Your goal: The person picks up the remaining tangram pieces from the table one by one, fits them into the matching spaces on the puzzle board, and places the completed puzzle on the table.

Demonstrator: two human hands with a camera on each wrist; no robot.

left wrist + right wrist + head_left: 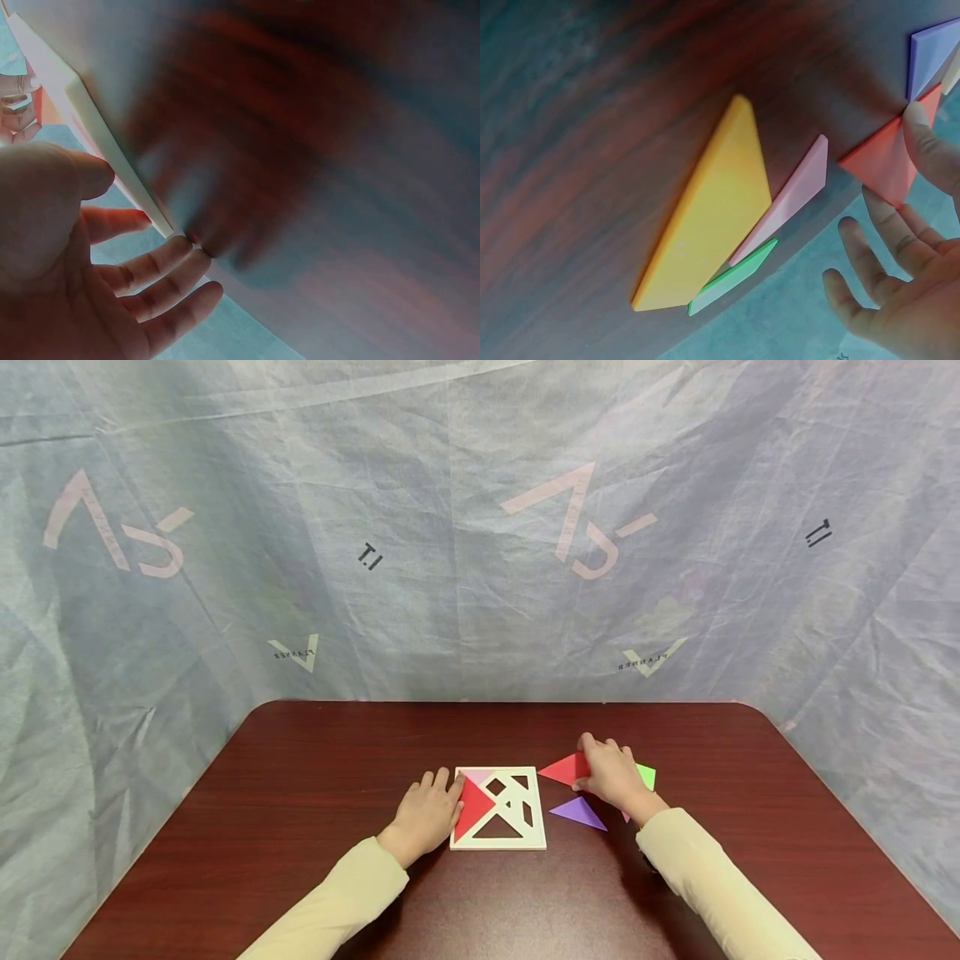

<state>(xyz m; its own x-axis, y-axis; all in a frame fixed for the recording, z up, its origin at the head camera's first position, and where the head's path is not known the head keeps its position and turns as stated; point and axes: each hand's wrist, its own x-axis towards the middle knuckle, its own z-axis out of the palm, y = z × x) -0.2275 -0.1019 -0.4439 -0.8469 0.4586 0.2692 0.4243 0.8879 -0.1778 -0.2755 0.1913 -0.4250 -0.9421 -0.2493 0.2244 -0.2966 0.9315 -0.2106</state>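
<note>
A white tangram board (pixel 537 837) lies on the table with a red triangle (pixel 469 810) and a pink piece (pixel 476 774) in its left part; its other cut-outs show dark wood. My left hand (pixel 424 814) rests along the board's left edge, fingertips at the red triangle, fingers loosely extended. In the left wrist view those fingers (pixel 169 292) lie at the board's rim. To the right of the board, my right hand (pixel 611 775) pinches a loose red triangle (pixel 889 161) between thumb and fingers. A purple triangle (pixel 579 812) lies just in front of it.
Beside the right hand lie a yellow piece (pixel 705 225), a pink piece (pixel 787 202) and a green piece (pixel 731 281), close together; in the head view the hand and wrist hide most of them. A grey cloth (pixel 450 568) hangs behind the table's (pixel 337 735) far edge.
</note>
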